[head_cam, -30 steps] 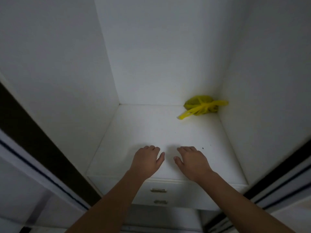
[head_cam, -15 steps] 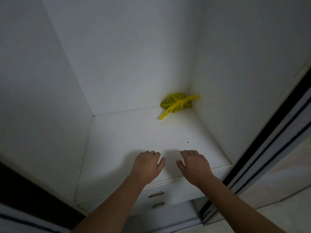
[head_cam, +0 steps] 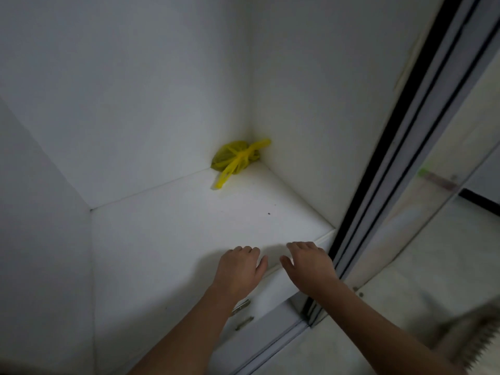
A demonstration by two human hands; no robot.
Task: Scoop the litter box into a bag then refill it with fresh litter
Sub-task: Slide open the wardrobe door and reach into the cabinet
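Note:
A small knotted yellow plastic bag (head_cam: pixel 236 159) lies in the back right corner of a white cupboard shelf (head_cam: pixel 167 239). My left hand (head_cam: pixel 239 269) and my right hand (head_cam: pixel 309 263) are side by side, palms down with relaxed fingers, at the shelf's front edge, far short of the bag. Neither hand holds anything. No litter box, scoop or litter is in view.
White cupboard walls close the shelf on the left, back and right. Two drawers with metal handles (head_cam: pixel 240 307) sit below the shelf front. A dark sliding-door frame (head_cam: pixel 378 185) runs along the right, with pale floor (head_cam: pixel 405 280) beyond. A blurred striped furry shape (head_cam: pixel 476 336) is at the lower right.
The view has swung to the right, so the bag and shelf shifted left and the door frame and floor came in. Both hands stayed at the shelf's front edge.

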